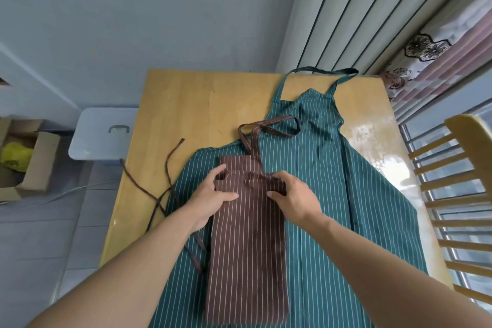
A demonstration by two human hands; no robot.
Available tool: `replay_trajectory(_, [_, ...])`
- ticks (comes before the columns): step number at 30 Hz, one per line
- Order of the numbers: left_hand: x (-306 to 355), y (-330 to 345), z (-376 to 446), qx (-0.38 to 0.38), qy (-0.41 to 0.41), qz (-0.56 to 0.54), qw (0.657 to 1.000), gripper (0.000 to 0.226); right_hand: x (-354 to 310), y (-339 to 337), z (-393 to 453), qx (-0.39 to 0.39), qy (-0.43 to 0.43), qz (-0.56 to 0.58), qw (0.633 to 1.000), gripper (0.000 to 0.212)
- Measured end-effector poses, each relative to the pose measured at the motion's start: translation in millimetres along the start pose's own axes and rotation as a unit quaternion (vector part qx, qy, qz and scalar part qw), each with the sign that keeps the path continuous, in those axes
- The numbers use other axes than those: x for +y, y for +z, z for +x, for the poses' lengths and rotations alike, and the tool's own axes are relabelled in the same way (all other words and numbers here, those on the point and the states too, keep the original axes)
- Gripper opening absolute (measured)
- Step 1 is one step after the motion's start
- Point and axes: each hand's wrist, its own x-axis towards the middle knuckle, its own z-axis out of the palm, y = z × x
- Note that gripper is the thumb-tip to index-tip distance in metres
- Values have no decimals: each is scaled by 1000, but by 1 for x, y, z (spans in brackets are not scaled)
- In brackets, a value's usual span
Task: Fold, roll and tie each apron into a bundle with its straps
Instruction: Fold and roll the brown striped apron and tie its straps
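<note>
Single head-worn wide-angle view, facing forward and steeply down onto the bench [186, 104]; close range, forearms entering from bottom edge; wall beyond.

A brown apron [247, 242] is showing thin white pinstripes, lying on a teal apron [332, 194] striped in white. The tabletop [191, 104] is glowing honey-yellow. At three o'clock, a pale curtain [426, 53] is displaying dark floral motifs.

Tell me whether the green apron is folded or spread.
Spread. The green apron lies flat across the table, bib and neck loop extended, under the folded brown apron.
</note>
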Motion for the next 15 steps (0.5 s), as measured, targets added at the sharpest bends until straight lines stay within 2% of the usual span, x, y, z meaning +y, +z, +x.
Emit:
replay_trajectory(2, [-3,2,-2,8,-2,3,1000,88,2,-1,4,5,16,-47,999,47])
replay_trajectory(4, [-8,4,1,52,-3,6,999,79,3,1,5,47,-9,-79,996,55])
replay_trajectory(7, [-16,4,6,115,2,5,993,47,4,5,9,70,-60,-131,987,37])
replay_trajectory(10, [-21,3,12,118,7,22,993,18,0,6,14,27,-25,-147,988,39])
replay_trajectory(13, [-15,4,14,85,-12,4,996,22,-1,6,16,26,-11,-145,989,45])
replay_trajectory(15, [-12,4,19,71,-25,4,997,26,1,4,19,14,-3,-132,991,39])
